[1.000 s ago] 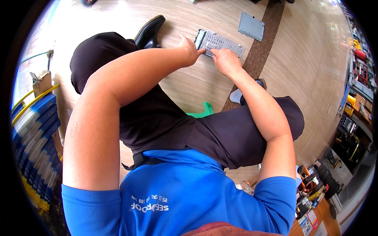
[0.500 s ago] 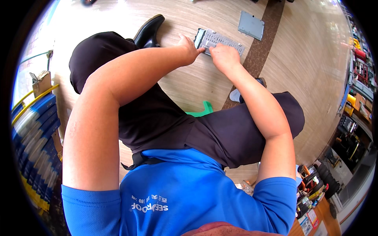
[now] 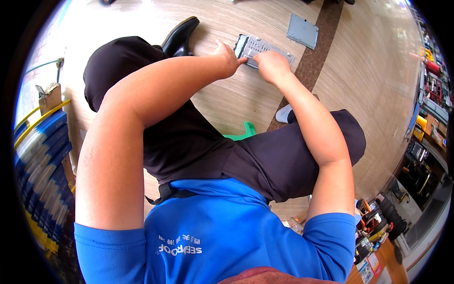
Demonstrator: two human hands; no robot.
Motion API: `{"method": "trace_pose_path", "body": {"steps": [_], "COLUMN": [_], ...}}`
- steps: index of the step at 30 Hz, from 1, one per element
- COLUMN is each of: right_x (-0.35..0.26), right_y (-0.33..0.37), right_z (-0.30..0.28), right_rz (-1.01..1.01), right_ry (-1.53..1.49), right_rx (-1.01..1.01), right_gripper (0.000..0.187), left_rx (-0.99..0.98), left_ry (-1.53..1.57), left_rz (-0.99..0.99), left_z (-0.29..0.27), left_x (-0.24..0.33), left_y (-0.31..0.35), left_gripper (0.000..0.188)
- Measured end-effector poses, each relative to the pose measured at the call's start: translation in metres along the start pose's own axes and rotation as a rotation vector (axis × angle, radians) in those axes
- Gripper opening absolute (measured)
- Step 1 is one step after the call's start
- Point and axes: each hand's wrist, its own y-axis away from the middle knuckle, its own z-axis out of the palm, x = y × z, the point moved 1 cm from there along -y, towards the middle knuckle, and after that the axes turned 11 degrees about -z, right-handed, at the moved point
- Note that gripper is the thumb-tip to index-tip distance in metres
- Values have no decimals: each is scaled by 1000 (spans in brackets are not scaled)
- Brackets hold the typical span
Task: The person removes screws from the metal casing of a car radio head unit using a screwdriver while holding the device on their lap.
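Note:
A grey metal case (image 3: 265,47) with rows of slots and holes lies on the floor beyond my feet, a pale strip along its left end. My left hand (image 3: 228,57) is at the case's near left corner, fingers spread and one digit reaching its near edge. Over the near side of the case, my right hand (image 3: 273,67) is closed with its fingers curled. Whatever its fingertips hold, if anything, is hidden or too small to name. Part of the case is covered by this hand.
A flat grey metal panel (image 3: 302,31) lies behind the case, beside a dark brown floor strip (image 3: 316,60). My black boot (image 3: 182,37) rests at the left. Something green (image 3: 246,131) shows between my legs. Blue packages (image 3: 45,156) stand on a yellow rack at left; tool-filled shelves (image 3: 432,94) line the right.
My right hand has shifted slightly to the right and turned a little on the case. My left hand stays almost in place.

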Motion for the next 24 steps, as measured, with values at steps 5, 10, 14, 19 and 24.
{"method": "trace_pose_path", "body": {"steps": [5, 10, 14, 19, 24], "right_x": [5, -10, -5, 1, 0], "right_y": [-1, 2, 3, -2, -2], "right_z": [19, 18, 5, -1, 0], "right_rz": [56, 176, 136, -85, -71], "right_ry": [-196, -275, -127, 154, 210], "right_rx": [26, 39, -78, -73, -20], "right_gripper": [25, 26, 27, 24, 22], "left_rx": [26, 20, 18, 13, -8], "left_ry": [-18, -21, -24, 0, -3], "left_rz": [6, -1, -1, 4, 1], "left_z": [-1, 4, 4, -2, -3], "left_x": [2, 1, 0, 0, -1], "left_y": [-2, -3, -1, 1, 0], "left_gripper": [62, 63, 62, 61, 62]}}
